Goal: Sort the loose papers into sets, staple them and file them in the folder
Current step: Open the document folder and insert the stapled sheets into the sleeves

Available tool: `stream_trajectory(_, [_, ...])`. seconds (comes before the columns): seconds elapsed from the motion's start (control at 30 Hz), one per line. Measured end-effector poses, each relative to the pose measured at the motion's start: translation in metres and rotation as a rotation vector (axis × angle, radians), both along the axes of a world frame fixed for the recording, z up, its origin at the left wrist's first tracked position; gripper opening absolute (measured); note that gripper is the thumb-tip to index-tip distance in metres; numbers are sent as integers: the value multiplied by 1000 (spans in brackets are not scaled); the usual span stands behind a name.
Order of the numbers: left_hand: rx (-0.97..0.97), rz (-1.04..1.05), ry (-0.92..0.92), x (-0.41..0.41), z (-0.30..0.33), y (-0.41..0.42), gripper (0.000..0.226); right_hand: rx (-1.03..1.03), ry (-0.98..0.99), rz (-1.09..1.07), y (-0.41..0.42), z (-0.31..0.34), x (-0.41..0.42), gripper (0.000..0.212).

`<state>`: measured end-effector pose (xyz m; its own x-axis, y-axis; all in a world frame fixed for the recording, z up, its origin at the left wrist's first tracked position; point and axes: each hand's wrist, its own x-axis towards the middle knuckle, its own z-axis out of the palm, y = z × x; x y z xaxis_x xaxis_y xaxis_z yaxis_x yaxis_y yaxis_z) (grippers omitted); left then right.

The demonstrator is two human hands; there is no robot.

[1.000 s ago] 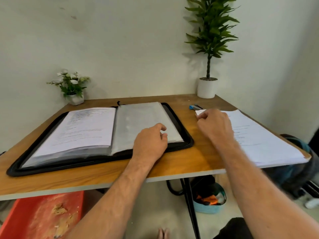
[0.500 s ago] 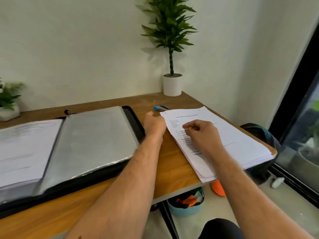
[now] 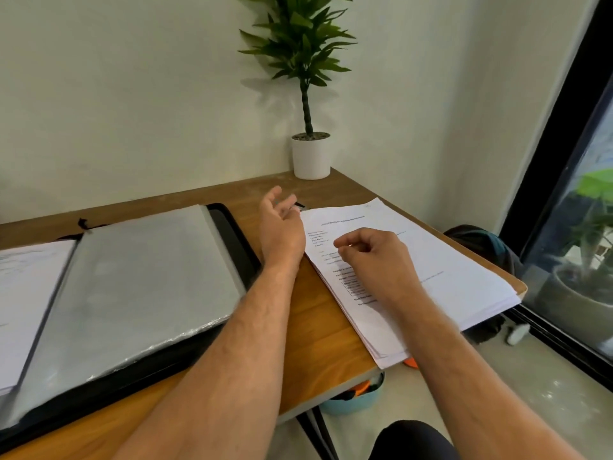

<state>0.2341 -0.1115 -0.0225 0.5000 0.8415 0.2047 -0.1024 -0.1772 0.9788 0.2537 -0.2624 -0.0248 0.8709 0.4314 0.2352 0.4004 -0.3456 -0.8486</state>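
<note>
A wooden table (image 3: 318,330) is seen from above, its far edge set against a pale wall. An open black folder (image 3: 232,234) is laid across the table's nine o'clock side, with a grey plastic sleeve (image 3: 139,290) turned uppermost on its right half and printed sheets (image 3: 30,293) lying on its left half.

The stack of loose papers (image 3: 457,277) is placed at the three o'clock side of the table, just beside the folder, with bare wood between them. Its near corner is carried past the table's edge, and the sheets are fanned slightly along the long side that faces the folder.

The left hand (image 3: 280,227) is held at the stack's far corner, at about twelve o'clock on the table. Its fingers are spread apart and relaxed, and nothing is gripped by them. A small dark object is partly hidden behind these fingers; what it is cannot be told.

The right hand (image 3: 374,257) is held on the top sheet, over the printed text. Its fingers are curled inward, with thumb and forefinger brought close together; whether a sheet is pinched between them cannot be told.

A potted plant (image 3: 310,154) in a white pot is stood at the table's far corner, at one o'clock. A dark bag (image 3: 481,244) is seen beyond the table at three o'clock, and a light blue tub (image 3: 355,400) is seen under the table's near edge.
</note>
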Motion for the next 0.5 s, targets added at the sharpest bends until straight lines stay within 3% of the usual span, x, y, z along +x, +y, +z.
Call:
stream_trajectory(0.1, [39,-8,108,4,-3,2,56,2,2,1,0,0,-1,13])
stream_trajectory(0.2, [322,173,394,10,-7,7,55,2,2,-5,1,1,-2,13])
stream_trajectory(0.37, [381,115,722,16,-7,5,43,17,7,-2,0,2,-4,13])
stream_trajectory(0.43, [425,124,743,18,-7,4,38,22,10,-5,-1,3,-4,13])
stream_trajectory(0.5, [406,136,643,19,-9,5,30,24,17,-2,-1,3,-4,13])
